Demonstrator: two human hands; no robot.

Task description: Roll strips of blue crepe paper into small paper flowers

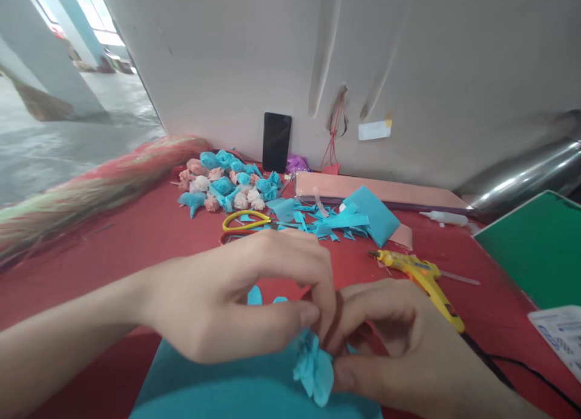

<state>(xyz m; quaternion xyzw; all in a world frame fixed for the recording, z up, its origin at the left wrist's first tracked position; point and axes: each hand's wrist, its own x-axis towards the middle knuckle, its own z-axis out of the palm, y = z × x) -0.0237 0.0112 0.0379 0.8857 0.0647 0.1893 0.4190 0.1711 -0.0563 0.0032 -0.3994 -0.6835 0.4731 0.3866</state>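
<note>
Both hands meet at the front centre around a turquoise paper flower (314, 370) with crinkled petals. My left hand (245, 292) comes in from the left, its thumb and fingertips pinched at the flower's upper end. My right hand (394, 340) grips the flower from the right, between thumb and fingers. Below them spreads a large turquoise sheet (218, 382). Small turquoise paper pieces (255, 295) show behind my left hand. Scissors with yellow and red handles (246, 221) lie just beyond it. To the right rests a yellow hot glue gun (424, 277).
Finished paper flowers (222, 186) in blue, pink and white are heaped at the back left. A black phone (276, 141) leans on the wall. Turquoise paper scraps (327, 222), a small white bottle (445, 218) and a green board (540, 249) lie on the red table (113, 249).
</note>
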